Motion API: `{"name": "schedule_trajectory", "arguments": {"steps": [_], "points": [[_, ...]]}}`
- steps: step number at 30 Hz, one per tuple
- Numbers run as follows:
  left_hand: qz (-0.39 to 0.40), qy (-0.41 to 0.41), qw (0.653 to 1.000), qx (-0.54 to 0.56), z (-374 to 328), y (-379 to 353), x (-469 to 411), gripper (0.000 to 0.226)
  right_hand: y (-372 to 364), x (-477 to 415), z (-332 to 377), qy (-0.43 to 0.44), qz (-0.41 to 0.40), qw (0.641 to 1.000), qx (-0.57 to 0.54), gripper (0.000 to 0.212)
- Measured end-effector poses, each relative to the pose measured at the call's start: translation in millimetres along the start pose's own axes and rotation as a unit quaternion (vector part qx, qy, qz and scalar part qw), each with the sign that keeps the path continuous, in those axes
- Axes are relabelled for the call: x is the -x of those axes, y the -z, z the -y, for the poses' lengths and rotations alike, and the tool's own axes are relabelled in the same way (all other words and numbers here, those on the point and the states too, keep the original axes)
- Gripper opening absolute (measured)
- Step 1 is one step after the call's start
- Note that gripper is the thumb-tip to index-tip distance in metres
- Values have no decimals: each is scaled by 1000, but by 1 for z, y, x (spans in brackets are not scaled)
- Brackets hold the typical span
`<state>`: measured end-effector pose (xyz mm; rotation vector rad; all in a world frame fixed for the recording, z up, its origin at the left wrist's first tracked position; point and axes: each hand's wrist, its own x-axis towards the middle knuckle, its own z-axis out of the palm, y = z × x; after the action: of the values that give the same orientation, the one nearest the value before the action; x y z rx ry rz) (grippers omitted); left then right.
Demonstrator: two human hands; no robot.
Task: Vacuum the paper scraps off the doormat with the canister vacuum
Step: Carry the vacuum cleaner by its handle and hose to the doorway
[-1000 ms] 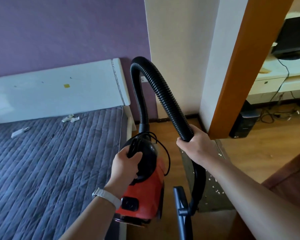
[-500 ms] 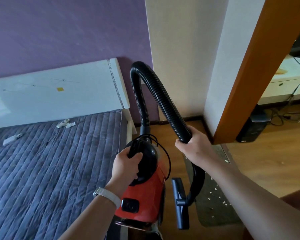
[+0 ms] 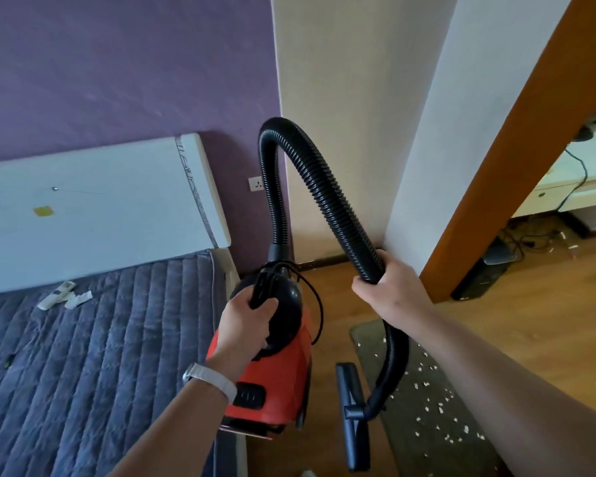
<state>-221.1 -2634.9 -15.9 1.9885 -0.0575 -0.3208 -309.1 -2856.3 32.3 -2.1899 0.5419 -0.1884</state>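
I hold up a red canister vacuum (image 3: 276,383) with a black top; my left hand (image 3: 246,325) grips its black carry handle. A ribbed black hose (image 3: 327,197) arches from the canister over to my right hand (image 3: 387,290), which is closed around it. Below that hand the black tube curves down to a flat black floor nozzle (image 3: 353,418), which hangs over the left edge of a grey-green doormat (image 3: 427,442). White paper scraps (image 3: 430,404) lie scattered over the mat, mostly to the right of the nozzle.
A bed with a grey quilted cover (image 3: 83,356) and white headboard (image 3: 100,208) fills the left. A white wall corner and an orange door frame (image 3: 516,149) stand right of the hose. Beyond the frame are a wooden floor, a black box (image 3: 482,273), cables and more scraps.
The view has swung left and down. The nozzle and more of the scrap-covered doormat now show fully at the lower right. Both hands keep their grips.
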Motion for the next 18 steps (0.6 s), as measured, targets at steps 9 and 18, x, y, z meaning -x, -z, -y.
{"name": "schedule_trajectory", "arguments": {"steps": [9,18], "points": [[6,-3,1000,-5,-13,13,-97,8,-14,-91,25,8,-8,1000,8,17],[29,22,999,-16,-28,-24,-202,10,-25,-205,-9,-21,1,1000,-7,23]]}}
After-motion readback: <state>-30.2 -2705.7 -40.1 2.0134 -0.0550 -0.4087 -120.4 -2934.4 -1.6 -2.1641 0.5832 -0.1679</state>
